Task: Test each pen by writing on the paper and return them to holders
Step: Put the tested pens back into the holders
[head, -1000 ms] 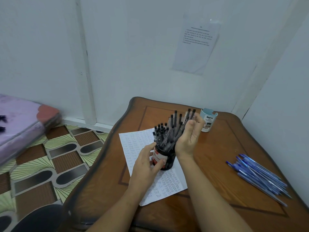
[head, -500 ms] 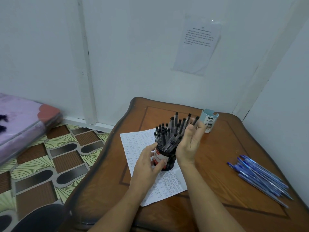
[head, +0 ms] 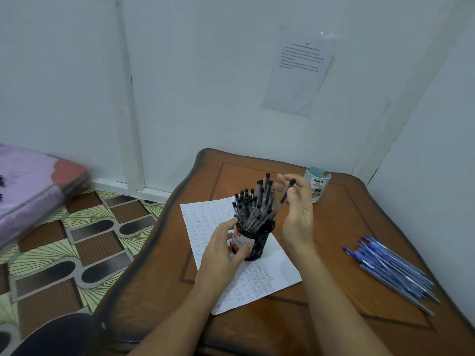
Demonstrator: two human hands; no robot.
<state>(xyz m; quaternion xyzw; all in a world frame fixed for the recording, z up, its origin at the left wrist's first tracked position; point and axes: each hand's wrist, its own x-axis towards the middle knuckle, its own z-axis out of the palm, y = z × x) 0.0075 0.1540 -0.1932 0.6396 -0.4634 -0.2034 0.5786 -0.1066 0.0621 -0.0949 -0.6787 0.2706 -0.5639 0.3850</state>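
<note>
A black round pen holder with a red-and-white label stands on a white sheet of paper covered in small handwriting. Several black-capped pens stick up out of it. My left hand grips the holder's left side. My right hand is raised just right of the holder and pinches one black-capped pen, lifted clear of the bunch and tilted. A pile of blue pens lies on the table at the right.
A small pale blue-and-white holder stands at the back of the brown wooden table, close behind my right hand. A printed sheet hangs on the white wall. Patterned floor and a purple mattress lie to the left.
My right hand moved from touching the bunch of pens to the right and now holds a single pen pulled away from it. My left hand stayed on the holder.
</note>
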